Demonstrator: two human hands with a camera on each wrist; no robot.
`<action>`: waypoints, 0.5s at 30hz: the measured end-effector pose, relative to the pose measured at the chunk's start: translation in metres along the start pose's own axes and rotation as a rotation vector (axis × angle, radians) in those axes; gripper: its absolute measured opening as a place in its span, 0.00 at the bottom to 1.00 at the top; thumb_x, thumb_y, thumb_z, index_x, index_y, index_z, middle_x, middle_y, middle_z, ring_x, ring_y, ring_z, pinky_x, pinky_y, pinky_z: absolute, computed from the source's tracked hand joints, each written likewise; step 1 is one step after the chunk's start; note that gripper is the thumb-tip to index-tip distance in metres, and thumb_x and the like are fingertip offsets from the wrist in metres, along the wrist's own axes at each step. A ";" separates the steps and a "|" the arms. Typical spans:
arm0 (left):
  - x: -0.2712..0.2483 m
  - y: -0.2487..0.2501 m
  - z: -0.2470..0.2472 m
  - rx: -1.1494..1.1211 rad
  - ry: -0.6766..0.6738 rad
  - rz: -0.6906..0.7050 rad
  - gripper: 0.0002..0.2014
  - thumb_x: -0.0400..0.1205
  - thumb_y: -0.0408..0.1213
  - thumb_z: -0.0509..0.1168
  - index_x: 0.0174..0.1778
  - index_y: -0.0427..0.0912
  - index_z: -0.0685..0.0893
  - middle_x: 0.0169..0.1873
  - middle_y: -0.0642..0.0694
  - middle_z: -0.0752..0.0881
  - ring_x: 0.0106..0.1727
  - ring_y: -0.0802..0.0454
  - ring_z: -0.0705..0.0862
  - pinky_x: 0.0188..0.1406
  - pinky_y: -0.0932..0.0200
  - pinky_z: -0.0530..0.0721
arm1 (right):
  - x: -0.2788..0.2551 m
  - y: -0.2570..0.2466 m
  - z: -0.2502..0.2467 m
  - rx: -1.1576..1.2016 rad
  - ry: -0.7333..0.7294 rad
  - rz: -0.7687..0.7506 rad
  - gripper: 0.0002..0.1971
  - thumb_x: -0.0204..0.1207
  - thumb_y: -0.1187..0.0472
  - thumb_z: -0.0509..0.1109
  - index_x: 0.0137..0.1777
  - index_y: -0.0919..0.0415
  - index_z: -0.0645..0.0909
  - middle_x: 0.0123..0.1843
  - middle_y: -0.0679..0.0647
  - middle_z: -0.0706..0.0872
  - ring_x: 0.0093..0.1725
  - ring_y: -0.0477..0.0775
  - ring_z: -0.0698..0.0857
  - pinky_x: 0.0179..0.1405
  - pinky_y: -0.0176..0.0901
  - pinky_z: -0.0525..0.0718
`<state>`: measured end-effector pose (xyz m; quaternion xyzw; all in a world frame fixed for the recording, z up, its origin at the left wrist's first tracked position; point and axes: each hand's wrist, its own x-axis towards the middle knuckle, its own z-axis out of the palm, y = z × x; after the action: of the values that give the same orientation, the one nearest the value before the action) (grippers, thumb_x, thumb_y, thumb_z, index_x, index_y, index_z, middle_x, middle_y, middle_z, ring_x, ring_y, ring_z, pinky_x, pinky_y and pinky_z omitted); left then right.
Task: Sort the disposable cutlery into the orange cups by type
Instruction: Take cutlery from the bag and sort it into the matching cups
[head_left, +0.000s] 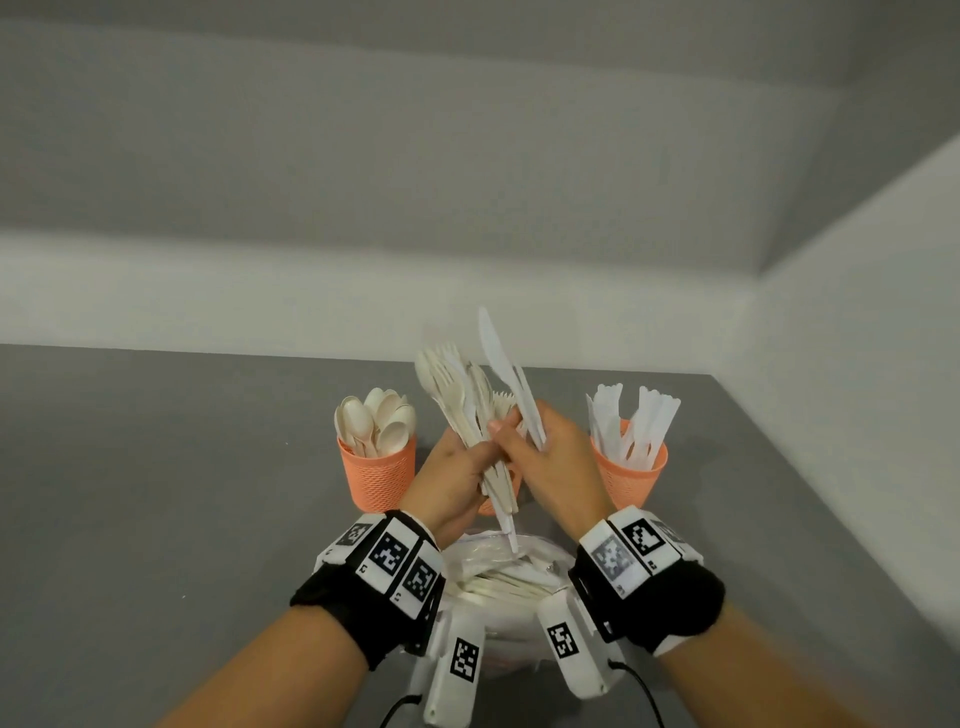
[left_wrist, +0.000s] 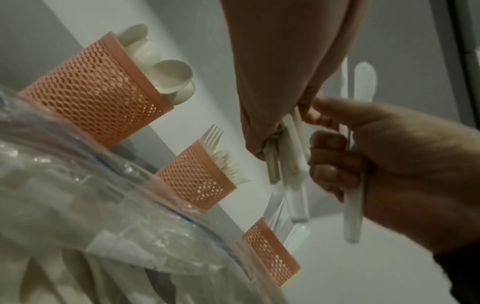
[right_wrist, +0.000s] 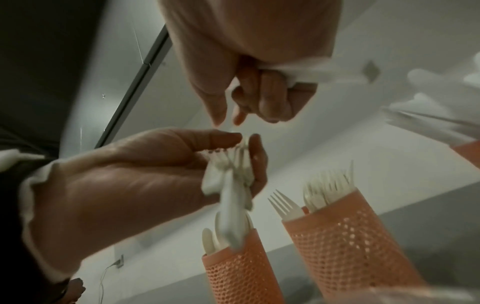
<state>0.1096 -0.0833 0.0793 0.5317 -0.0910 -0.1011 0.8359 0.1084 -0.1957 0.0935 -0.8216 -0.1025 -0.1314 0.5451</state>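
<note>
My left hand (head_left: 457, 470) grips a mixed bundle of cream forks and spoons (head_left: 449, 389), held upright above the middle orange cup (left_wrist: 197, 176), which holds forks. My right hand (head_left: 550, 449) is closed round a white knife (head_left: 501, 369) right beside the bundle, blade pointing up. In the left wrist view its fingers curl round the knife's handle (left_wrist: 351, 207). The left orange cup (head_left: 379, 475) is full of spoons. The right orange cup (head_left: 631, 475) holds white knives. In the head view my hands hide most of the middle cup.
A clear plastic bag of more cutlery (head_left: 511, 569) lies on the grey table (head_left: 156, 493) just in front of my wrists. A white wall (head_left: 363, 291) runs behind the cups and meets another wall at the right.
</note>
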 end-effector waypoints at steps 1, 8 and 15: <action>-0.001 0.000 0.001 0.015 -0.021 -0.017 0.19 0.81 0.19 0.54 0.63 0.39 0.79 0.44 0.44 0.91 0.44 0.53 0.90 0.34 0.62 0.86 | 0.002 -0.002 0.001 -0.016 -0.011 0.018 0.07 0.74 0.56 0.71 0.45 0.60 0.80 0.38 0.55 0.87 0.38 0.51 0.86 0.40 0.40 0.84; -0.006 0.001 0.002 -0.051 -0.081 -0.067 0.32 0.75 0.10 0.46 0.71 0.41 0.70 0.55 0.41 0.86 0.55 0.52 0.87 0.44 0.58 0.88 | 0.007 0.000 0.002 -0.005 -0.136 0.099 0.11 0.70 0.57 0.76 0.36 0.49 0.74 0.32 0.51 0.78 0.32 0.46 0.78 0.35 0.35 0.79; -0.009 0.002 0.000 -0.144 -0.102 -0.181 0.30 0.78 0.19 0.46 0.76 0.44 0.66 0.54 0.39 0.86 0.49 0.48 0.89 0.49 0.50 0.89 | 0.007 0.003 0.006 -0.007 -0.171 0.183 0.08 0.78 0.58 0.66 0.53 0.62 0.79 0.44 0.54 0.84 0.44 0.52 0.83 0.43 0.41 0.82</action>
<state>0.1006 -0.0803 0.0808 0.4705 -0.0775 -0.2091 0.8538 0.1167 -0.1912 0.0906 -0.8375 -0.0727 -0.0106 0.5414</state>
